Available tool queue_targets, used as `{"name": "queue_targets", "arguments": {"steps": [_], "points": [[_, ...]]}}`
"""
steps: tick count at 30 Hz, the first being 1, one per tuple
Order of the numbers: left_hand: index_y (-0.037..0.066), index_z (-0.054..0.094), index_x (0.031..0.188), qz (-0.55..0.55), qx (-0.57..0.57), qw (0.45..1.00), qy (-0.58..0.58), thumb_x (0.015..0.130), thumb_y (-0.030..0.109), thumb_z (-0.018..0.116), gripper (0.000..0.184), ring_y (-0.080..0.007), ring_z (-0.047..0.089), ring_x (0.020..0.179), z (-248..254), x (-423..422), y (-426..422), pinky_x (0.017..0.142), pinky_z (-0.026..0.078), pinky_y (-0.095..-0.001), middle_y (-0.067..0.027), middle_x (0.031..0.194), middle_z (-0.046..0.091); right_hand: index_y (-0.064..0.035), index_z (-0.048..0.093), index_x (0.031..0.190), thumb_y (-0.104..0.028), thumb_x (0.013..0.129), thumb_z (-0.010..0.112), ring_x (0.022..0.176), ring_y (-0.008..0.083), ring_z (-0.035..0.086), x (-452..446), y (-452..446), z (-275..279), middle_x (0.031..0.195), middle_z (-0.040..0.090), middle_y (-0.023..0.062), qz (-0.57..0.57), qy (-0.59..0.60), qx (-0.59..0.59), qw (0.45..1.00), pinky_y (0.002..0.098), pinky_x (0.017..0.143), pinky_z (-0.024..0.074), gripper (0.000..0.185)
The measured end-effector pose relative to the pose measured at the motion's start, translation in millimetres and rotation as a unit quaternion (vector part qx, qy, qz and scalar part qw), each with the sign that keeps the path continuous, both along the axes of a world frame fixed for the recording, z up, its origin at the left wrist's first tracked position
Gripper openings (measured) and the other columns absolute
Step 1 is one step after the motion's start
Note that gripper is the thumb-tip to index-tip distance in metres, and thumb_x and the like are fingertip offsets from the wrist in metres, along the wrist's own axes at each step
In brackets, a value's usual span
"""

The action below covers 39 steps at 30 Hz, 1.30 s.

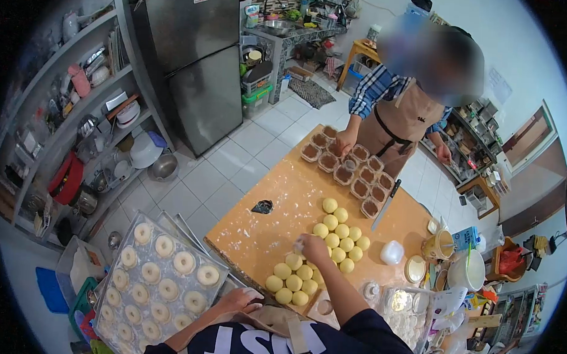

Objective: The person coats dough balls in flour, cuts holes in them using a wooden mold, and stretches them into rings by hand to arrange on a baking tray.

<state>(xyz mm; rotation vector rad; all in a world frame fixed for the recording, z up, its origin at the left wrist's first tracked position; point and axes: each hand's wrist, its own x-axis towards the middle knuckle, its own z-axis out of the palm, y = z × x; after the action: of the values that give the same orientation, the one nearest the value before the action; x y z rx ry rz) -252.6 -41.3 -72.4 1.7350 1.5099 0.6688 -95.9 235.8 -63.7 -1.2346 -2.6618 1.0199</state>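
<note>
My right hand (pixel 313 248) reaches over the table among pale yellow dough balls (pixel 330 222), which lie in two groups. Its floury fingers are drawn together and point down; whatever they may hold is hidden. My left hand (pixel 242 300) is low by the near table edge, close to my apron, with floury fingers apart and nothing visible in them. To its left, a floured tray (pixel 186 287) carries several ring-shaped doughs (pixel 168 289). Across the table, a co-worker's hand (pixel 345 142) touches a group of small clear tubs (pixel 343 175) with brown filling.
A long knife (pixel 387 204) lies beside the tubs. A crumpled dark piece (pixel 262 206) sits on the floury wooden table (pixel 244 232). Bowls, a white container (pixel 392 252) and a mixer (pixel 449 301) crowd the right side. Shelves (pixel 99 89) and a fridge (pixel 203 68) stand left.
</note>
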Motion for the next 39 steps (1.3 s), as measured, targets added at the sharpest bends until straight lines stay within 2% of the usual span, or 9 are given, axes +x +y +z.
{"name": "queue_targets", "arguments": {"steps": [4,7,10,14,20,27,29,32,39], "points": [[0.01,0.058,0.111,-0.002,0.064,0.998,-0.008,0.087,0.035,0.059,0.035,-0.0321,0.059,0.093,-8.5,-8.4,4.3,0.081,0.046,-0.0414,-0.0127,0.1,0.061,-0.01,0.064,0.104,-0.012,0.077,0.061,0.104,0.0345,0.056,4.1,52.3,-27.5,0.108,0.062,0.017,-0.082,0.087,0.189,0.975,0.0411,0.091,0.0446,0.028],[0.008,0.058,0.111,0.02,0.029,0.999,-0.002,0.086,0.031,0.061,0.034,-0.0319,0.057,0.097,-11.2,-13.7,-2.9,0.085,0.044,-0.0409,-0.0139,0.103,0.06,-0.0094,0.064,0.105,-0.006,0.074,0.062,0.117,0.0358,0.047,1.0,96.6,-19.9,0.121,0.055,0.0179,-0.081,0.028,0.137,0.987,0.0403,0.1,0.0388,0.031],[0.008,0.057,0.112,0.04,-0.005,0.999,0.0,0.085,0.029,0.063,0.035,-0.0312,0.054,0.104,2.2,-15.9,-3.3,0.089,0.043,-0.0404,-0.0142,0.107,0.058,-0.0094,0.063,0.108,-0.004,0.071,0.062,0.122,0.0354,0.043,0.3,119.1,-25.5,0.128,0.051,0.0175,-0.066,-0.02,0.226,0.972,0.0401,0.101,0.0384,0.037],[0.007,0.056,0.114,0.051,-0.004,0.999,-0.001,0.086,0.03,0.062,0.037,-0.0328,0.052,0.108,1.0,-11.5,-2.5,0.093,0.042,-0.0408,-0.0134,0.112,0.058,-0.0132,0.05,0.126,-0.012,0.069,0.07,0.125,0.0346,0.041,-6.7,142.9,-24.9,0.139,0.04,0.0173,0.004,-0.196,0.178,0.964,0.0396,0.102,0.0383,0.061],[0.008,0.056,0.113,0.039,-0.027,0.999,-0.014,0.086,0.034,0.06,0.037,-0.0324,0.052,0.11,4.1,-8.8,-1.3,0.095,0.041,-0.0419,-0.014,0.113,0.057,-0.0126,0.049,0.124,-0.017,0.067,0.074,0.115,0.0339,0.048,-13.4,152.0,-24.8,0.123,0.05,0.0166,-0.019,-0.165,0.13,0.977,0.0418,0.095,0.0436,0.063],[0.004,0.056,0.111,0.049,0.017,0.999,-0.009,0.085,0.032,0.063,0.038,-0.035,0.056,0.103,0.8,-8.8,-10.4,0.087,0.046,-0.0424,-0.0156,0.112,0.059,-0.012,0.053,0.113,-0.009,0.074,0.065,0.105,0.0322,0.054,-15.7,167.9,-52.1,0.112,0.051,0.0159,0.005,-0.166,0.193,0.967,0.0412,0.083,0.0498,0.041],[0.004,0.056,0.111,0.067,0.01,0.998,0.013,0.085,0.031,0.063,0.038,-0.0351,0.056,0.103,25.0,-4.1,-11.6,0.087,0.046,-0.042,-0.0162,0.111,0.059,-0.0117,0.054,0.111,-0.007,0.074,0.065,0.103,0.0321,0.054,-17.7,170.0,-49.6,0.11,0.051,0.0161,0.025,-0.168,0.229,0.958,0.0416,0.081,0.0499,0.038],[0.005,0.056,0.111,0.04,0.025,0.999,0.0,0.085,0.031,0.062,0.038,-0.0345,0.055,0.104,0.5,-4.4,-18.2,0.088,0.045,-0.0414,-0.0158,0.11,0.059,-0.0115,0.054,0.108,-0.006,0.073,0.064,0.103,0.0321,0.054,-24.0,158.2,-12.1,0.11,0.051,0.0166,0.029,-0.156,0.23,0.96,0.0416,0.081,0.0493,0.037],[0.007,0.055,0.114,-0.008,-0.023,0.999,0.033,0.086,0.035,0.06,0.04,-0.0344,0.051,0.111,15.9,7.5,-5.7,0.095,0.041,-0.0424,-0.0156,0.115,0.057,-0.0086,0.054,0.105,-0.013,0.066,0.073,0.101,0.0368,0.052,3.8,116.2,52.2,0.106,0.054,0.0174,-0.089,0.094,0.213,0.968,0.0453,0.086,0.0448,0.043]]}}
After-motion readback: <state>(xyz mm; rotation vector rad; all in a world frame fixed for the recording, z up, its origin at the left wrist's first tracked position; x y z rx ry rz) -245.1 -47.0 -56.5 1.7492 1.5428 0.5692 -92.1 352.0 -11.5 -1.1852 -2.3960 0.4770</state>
